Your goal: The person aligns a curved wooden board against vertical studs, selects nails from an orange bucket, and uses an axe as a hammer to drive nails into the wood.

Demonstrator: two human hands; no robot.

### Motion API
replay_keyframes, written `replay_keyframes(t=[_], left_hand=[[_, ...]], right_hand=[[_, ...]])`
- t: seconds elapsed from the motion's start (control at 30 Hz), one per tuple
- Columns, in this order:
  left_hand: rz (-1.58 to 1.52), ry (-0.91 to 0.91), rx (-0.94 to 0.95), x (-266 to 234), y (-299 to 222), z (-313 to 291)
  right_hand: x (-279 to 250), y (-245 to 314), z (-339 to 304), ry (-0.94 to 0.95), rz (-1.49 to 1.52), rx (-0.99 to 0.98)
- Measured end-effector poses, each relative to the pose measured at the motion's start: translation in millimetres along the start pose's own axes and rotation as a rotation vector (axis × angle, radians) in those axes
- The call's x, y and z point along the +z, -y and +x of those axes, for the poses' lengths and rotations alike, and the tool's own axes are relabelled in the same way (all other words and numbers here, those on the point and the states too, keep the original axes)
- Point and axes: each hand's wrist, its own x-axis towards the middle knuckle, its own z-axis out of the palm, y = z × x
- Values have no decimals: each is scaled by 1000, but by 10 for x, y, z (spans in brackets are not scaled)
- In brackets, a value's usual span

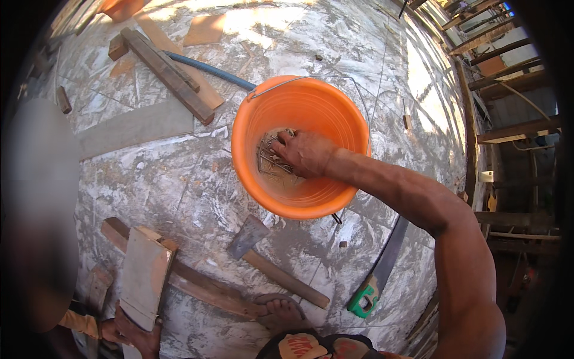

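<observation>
My right hand point(304, 153) reaches down into an orange plastic bucket point(329, 107) from its right side. Its fingers curl into a pile of loose nails point(270, 157) at the sandy bottom; the fingertips are partly hidden among them. The bucket's thin wire handle leans against the far rim. My left hand does not show. Near the bucket lie a hammer point(281, 277) with a broad grey head and wooden handle, and a handsaw point(379, 272) with a green grip.
At lower left, hands point(140, 336), apparently a co-worker's, hold a flat wooden board point(142, 281) over a long timber point(206, 288). Beams point(170, 78), a grey plank point(140, 127) and a blue hose point(209, 70) lie beyond. A blurred shape point(42, 197) fills the left edge. My sandalled foot point(282, 312) stands in front.
</observation>
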Motion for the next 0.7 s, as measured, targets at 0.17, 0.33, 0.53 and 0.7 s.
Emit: replay_keyframes(t=[0.17, 0.33, 0.53, 0.7], left_hand=[[-118, -18, 18, 66, 7, 22], [26, -3, 84, 28, 63, -19], [33, -12, 93, 41, 81, -26], [17, -17, 76, 71, 81, -16]], right_hand=[[-320, -218, 41, 113, -100, 118], [-288, -109, -109, -275, 23, 266], [11, -137, -64, -110, 158, -264], [293, -108, 214, 134, -176, -331]])
